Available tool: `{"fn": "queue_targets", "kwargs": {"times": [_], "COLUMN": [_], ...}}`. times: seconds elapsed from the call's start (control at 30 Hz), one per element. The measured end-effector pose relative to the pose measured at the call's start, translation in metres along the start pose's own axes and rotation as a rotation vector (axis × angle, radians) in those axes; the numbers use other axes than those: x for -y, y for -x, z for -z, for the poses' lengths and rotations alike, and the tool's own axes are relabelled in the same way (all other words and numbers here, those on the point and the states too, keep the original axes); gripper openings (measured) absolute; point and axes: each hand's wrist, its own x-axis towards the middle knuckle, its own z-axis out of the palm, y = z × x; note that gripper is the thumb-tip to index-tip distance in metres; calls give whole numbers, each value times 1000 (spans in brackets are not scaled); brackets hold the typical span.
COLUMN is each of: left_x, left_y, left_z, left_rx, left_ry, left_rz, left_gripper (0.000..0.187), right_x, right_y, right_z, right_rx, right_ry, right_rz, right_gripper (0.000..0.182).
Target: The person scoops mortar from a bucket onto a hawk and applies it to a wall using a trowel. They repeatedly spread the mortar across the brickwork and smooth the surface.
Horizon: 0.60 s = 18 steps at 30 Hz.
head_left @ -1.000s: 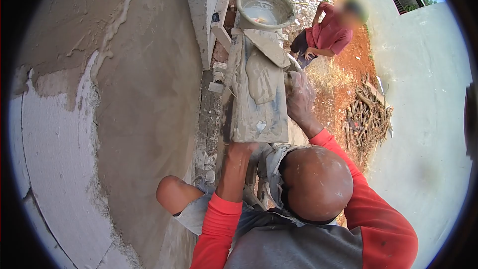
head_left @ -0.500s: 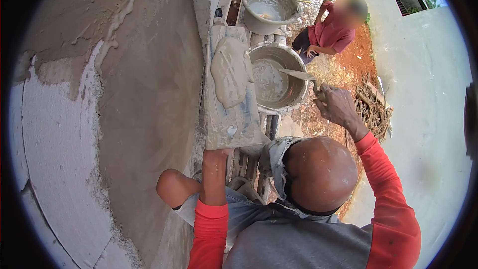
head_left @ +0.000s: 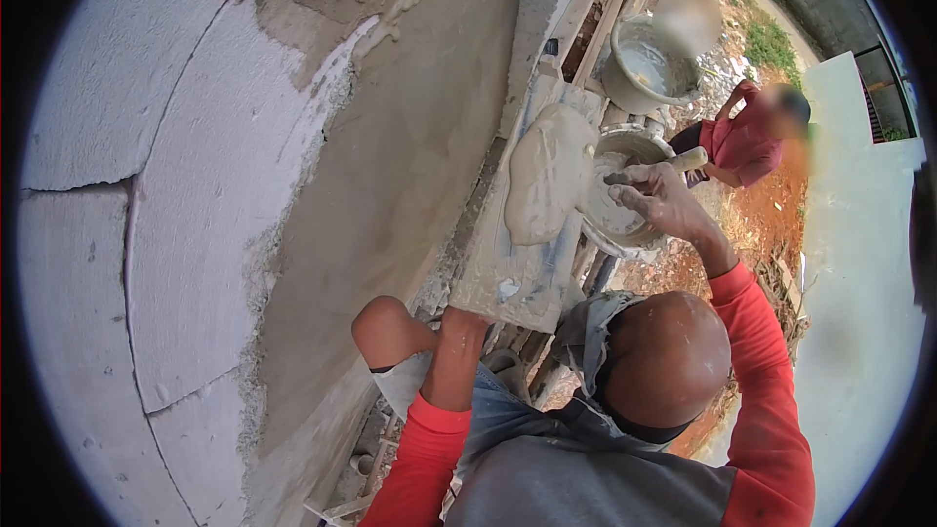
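My left forearm reaches under the near end of a long mortar-coated board. The hand itself is hidden beneath the board, which appears to be held from below. A thick mound of wet grey mortar lies on the board's far part. My right hand is closed round a trowel, with its pale handle sticking out past the knuckles. Most of the blade is hidden or hard to make out. This hand is over the nearer bucket, which has wet mortar inside.
A second bucket stands farther off on wooden planks. To the left is a wall of white blocks, partly coated with grey plaster. A person in a red shirt stands beyond the buckets. My bare knee is near the board.
The view has swung left, so everything sits farther right. My right hand has moved in over the nearer bucket with the trowel, whose handle now points up and away. The mortar stays on the board.
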Motion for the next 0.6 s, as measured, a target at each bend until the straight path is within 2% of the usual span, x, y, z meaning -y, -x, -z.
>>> {"fn": "queue_targets", "kwargs": {"times": [0.07,0.2,0.23,0.3,0.37,0.47,0.6], "left_x": [-9,-38,-46,-61,-79,-109,-143], "left_y": [0,15,20,32,43,58,74], "left_z": [-4,-10,-12,-16,-18,-22,-64], "left_rx": [16,22,25,37,55,94,139], "left_ry": [3,-1,-10,-12,-8,8,74], "left_rz": [-30,-71,-81,-95,-110,-112,-134], "left_gripper": [64,63,63,62,62,61,60], "right_x": [16,17,24,45,78,120,172], "right_y": [-10,-38,-42,-60,-63,-85,-101], "right_z": [-29,-69,-76,-79,-90,-96,-117], "right_rx": [192,374,369,434,469,737,672], "right_ry": [-512,-867,-934,-850,-955,-1028,-988], "right_rz": [-22,176,153,255,342,397,439], "right_gripper": [48,41,36,36,32,31,30]}}
